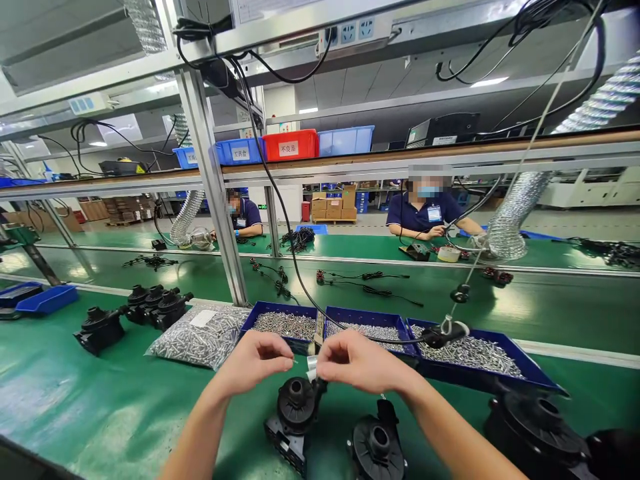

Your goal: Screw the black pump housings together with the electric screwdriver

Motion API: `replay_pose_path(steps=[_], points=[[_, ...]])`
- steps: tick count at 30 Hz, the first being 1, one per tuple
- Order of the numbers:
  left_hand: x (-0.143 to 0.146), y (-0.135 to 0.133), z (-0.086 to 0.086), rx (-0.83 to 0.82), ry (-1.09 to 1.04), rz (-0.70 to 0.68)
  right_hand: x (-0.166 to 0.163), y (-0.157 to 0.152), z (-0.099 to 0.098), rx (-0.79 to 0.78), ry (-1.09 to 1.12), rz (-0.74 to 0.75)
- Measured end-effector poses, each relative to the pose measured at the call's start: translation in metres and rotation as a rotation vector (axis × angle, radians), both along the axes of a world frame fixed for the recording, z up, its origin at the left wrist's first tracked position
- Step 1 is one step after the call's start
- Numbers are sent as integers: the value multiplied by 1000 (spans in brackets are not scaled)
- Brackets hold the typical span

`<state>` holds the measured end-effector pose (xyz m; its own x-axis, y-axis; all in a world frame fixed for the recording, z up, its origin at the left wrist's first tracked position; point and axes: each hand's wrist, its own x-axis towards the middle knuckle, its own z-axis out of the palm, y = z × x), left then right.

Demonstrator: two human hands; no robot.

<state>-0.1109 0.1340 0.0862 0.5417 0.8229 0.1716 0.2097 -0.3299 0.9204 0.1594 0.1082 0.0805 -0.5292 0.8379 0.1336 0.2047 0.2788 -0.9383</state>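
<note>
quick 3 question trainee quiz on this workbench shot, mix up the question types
1. True or false: the left hand and right hand meet above a black plastic housing.
2. What fills the three blue trays behind the hands? A) small metal screws B) black cables C) tape rolls
3. Fill in: the clear bag of screws lies to the ____ of the blue trays.

Key: 1 true; 2 A; 3 left

Matt black plastic housing [296,408], shiny metal screws [285,325], glossy green mat [100,400]
</note>
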Motion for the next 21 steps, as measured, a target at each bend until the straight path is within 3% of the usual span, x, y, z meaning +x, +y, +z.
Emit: replay_pose_path(steps=[4, 12, 21], points=[[-31, 3, 10, -189, 114, -186, 5, -2, -2, -34, -218, 119], [-39, -9, 12, -344, 256, -231, -2, -3, -2, -15, -311, 230], [-33, -15, 14, -244, 333, -259, -8, -10, 0, 172, -416, 169]])
